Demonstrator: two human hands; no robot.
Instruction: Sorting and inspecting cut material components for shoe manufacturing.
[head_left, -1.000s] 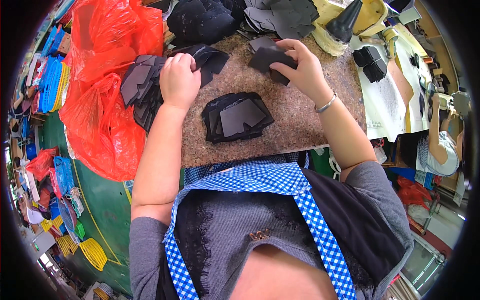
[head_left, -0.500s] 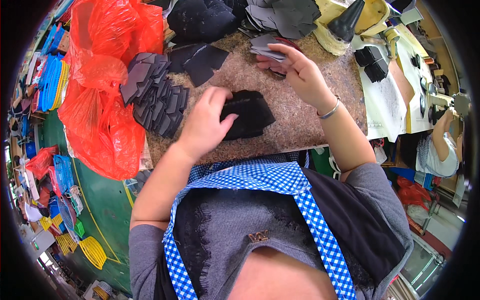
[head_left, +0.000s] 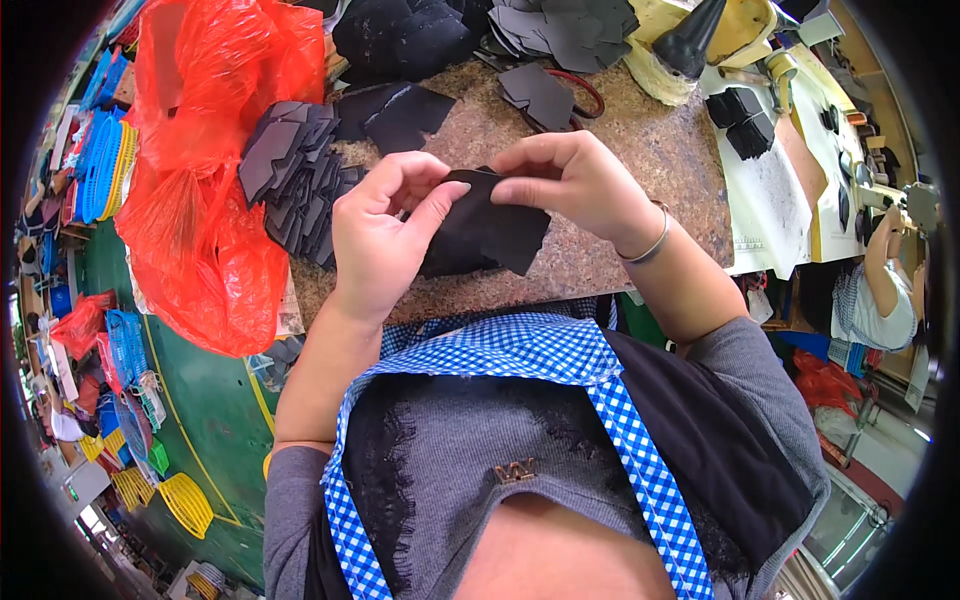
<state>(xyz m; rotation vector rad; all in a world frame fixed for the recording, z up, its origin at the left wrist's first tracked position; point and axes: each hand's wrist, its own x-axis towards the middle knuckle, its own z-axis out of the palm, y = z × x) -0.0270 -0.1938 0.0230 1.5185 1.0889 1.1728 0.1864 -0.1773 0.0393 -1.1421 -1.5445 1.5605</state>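
Speckled brown tabletop [head_left: 665, 140] | over on the left, overlapping dark-grey pieces [head_left: 292, 160] | beside them, flat black pieces [head_left: 408, 115] | near edge, black stack [head_left: 450, 258], partly hidden | far side, grey heap [head_left: 568, 32], black heap [head_left: 400, 42]

Left hand [head_left: 385, 237], right hand [head_left: 588, 190] close together, both in thumb-to-finger pinch

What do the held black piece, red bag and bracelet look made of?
Black piece: perhaps fabric or synthetic sheet; dark and matte, so uncertain. Red bag: thin, glossy plastic, by its shiny wrinkles. Bracelet: probably polished metal, from its silvery shine.
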